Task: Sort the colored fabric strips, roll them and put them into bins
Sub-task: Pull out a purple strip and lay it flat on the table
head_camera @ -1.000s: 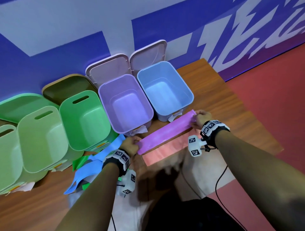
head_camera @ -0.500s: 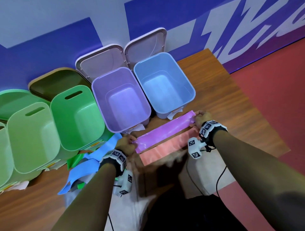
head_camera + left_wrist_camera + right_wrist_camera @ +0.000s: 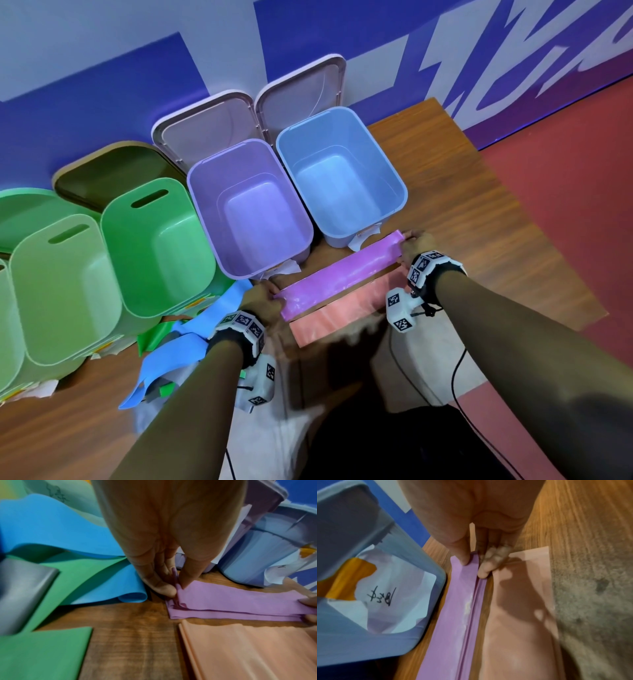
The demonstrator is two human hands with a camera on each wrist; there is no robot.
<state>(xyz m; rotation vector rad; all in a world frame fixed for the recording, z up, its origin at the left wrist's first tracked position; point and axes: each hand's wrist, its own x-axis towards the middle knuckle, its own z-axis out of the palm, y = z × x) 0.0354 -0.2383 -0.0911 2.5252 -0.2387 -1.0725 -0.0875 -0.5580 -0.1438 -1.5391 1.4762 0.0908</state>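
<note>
The fingers (image 3: 163, 588) of the left hand (image 3: 263, 303) and right hand (image 3: 412, 245) still pinch the ends of the purple strip (image 3: 339, 277), now lowered flat on the desk (image 3: 479, 205) before the purple bin (image 3: 251, 270), ready for rolling.

Two folded strips (image 3: 337, 274) lie side by side before the bins (image 3: 253, 212), loose strips (image 3: 171, 356) left.

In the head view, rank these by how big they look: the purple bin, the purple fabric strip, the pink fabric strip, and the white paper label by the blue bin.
1. Purple plastic bin
2. Purple fabric strip; pink fabric strip: alike, the pink partly covered
3. White paper label
</note>
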